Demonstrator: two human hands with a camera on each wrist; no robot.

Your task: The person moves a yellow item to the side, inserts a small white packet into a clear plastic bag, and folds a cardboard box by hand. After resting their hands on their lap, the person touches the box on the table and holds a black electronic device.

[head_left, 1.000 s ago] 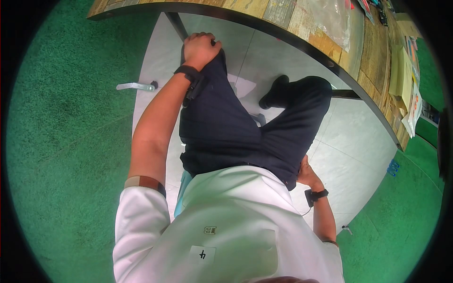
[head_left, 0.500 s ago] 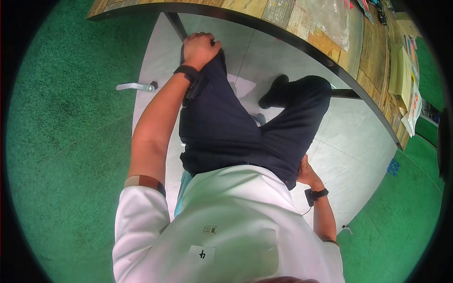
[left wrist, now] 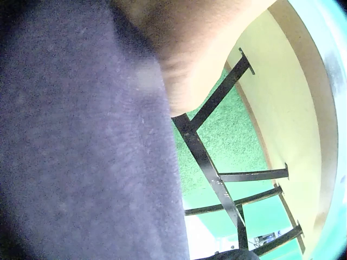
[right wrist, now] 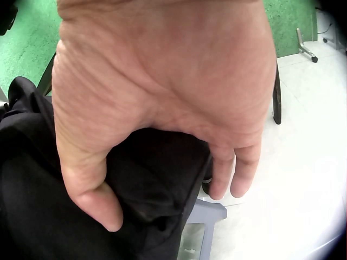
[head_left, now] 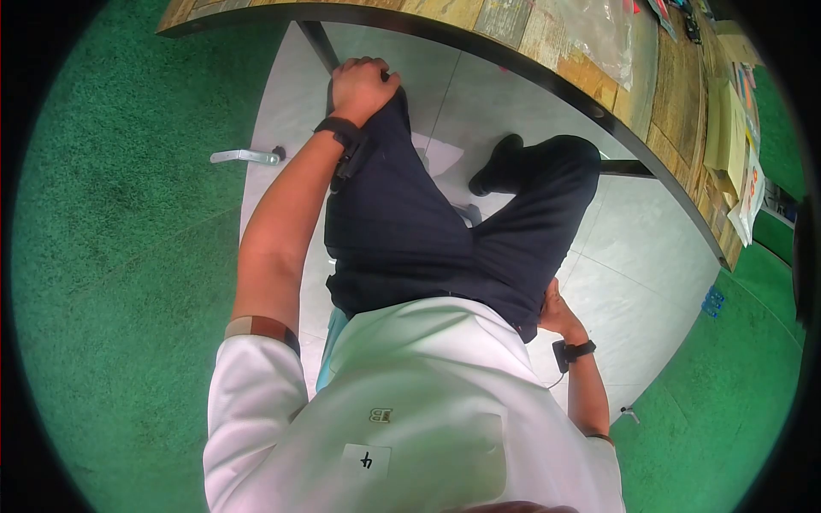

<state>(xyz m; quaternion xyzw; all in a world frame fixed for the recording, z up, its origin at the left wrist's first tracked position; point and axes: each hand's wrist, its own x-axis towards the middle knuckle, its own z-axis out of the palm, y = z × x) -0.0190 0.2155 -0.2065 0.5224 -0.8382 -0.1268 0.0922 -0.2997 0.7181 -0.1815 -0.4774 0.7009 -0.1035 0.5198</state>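
My left hand (head_left: 363, 90) rests on the knee of the dark trousers (head_left: 398, 218) in the head view, its fingers bent over the front of the knee. The left wrist view shows dark cloth (left wrist: 87, 141) filling the left side and skin (left wrist: 190, 59) above it; the fingers are out of sight there. My right hand (head_left: 560, 316) lies beside the other thigh, partly hidden by it. Seen from the right wrist, the thumb and some fingers of this hand (right wrist: 162, 81) hang loosely bent over black trousers (right wrist: 152, 173) with nothing in them.
A curved wood-topped table (head_left: 513, 26) stands in front, with a clear plastic bag (head_left: 603, 38) and a yellowish pad (head_left: 725, 137) on it. Its dark frame (left wrist: 217, 181) shows underneath. Metal feet (head_left: 244, 156) stand at the edge of the pale floor, with green carpet (head_left: 128, 214) beyond.
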